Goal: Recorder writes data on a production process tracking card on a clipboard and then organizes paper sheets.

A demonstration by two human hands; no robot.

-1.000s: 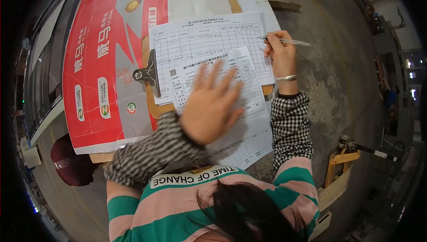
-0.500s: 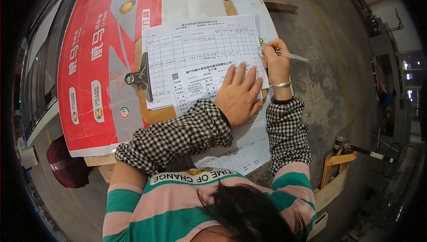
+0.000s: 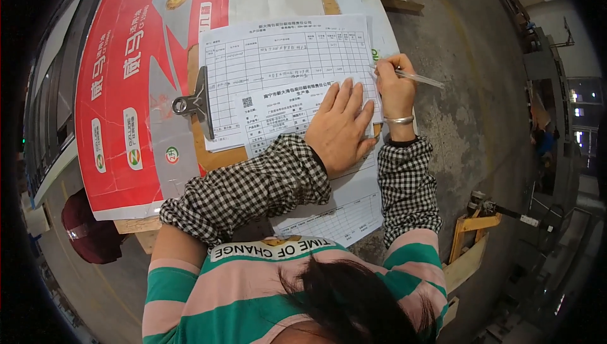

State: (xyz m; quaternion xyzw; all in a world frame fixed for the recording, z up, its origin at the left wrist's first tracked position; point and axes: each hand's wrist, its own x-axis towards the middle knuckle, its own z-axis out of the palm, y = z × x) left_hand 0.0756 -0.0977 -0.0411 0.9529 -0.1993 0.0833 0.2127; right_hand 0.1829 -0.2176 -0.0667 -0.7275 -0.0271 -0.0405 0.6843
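My left hand [image 3: 339, 126] lies flat with fingers spread on a printed slip [image 3: 258, 130]. Beneath that slip is a stack of ruled form sheets [image 3: 221, 101], partly filled with handwriting. In my right hand [image 3: 397, 88], fingers are pinched round a clear-barrelled pen [image 3: 422, 80] at the stack's right edge; the pen's tip is hard to make out. A metal binder clip [image 3: 195, 105] grips the papers' left side on a brown clipboard [image 3: 222, 159]. Another ruled sheet [image 3: 341, 216] sticks out below my left hand, close to my body.
Under the clipboard spreads a large red, white and grey printed sheet [image 3: 126, 173] on a wooden support [image 3: 138, 225]. A dark red rounded object [image 3: 91, 230] is at the lower left. On the right, a yellow frame [image 3: 471, 227] stands on the worn concrete floor [image 3: 449, 123].
The papers and clipboard appear slightly farther left and up in the picture. My left hand stays flat on the slip, and my right hand still holds the pen at the sheet's right edge.
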